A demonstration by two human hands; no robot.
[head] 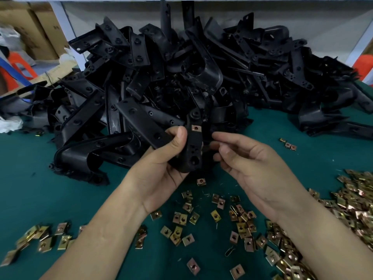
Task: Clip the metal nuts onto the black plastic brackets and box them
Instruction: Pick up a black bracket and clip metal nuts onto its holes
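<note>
Head view: nearest, loose clip nuts (182, 218), brass-coloured, lie scattered on the green worktop (30, 188) below the held bracket (192, 150), thickening into a heap at its lower right. The left hand (161, 170) has its grip curled round that black plastic bracket, a seated nut (195, 128) showing near its upper end. The right hand (250, 166) is just right of the bracket, grip loose, holding nothing. Behind the bracket rises the bracket pile (181, 67). Far upper left stand cardboard boxes (42, 27), their print unreadable.

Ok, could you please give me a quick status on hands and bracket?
Left hand grips bracket, one nut clipped on. Right hand beside it, hold unclear. Loose nuts below, nothing blocking.
</note>
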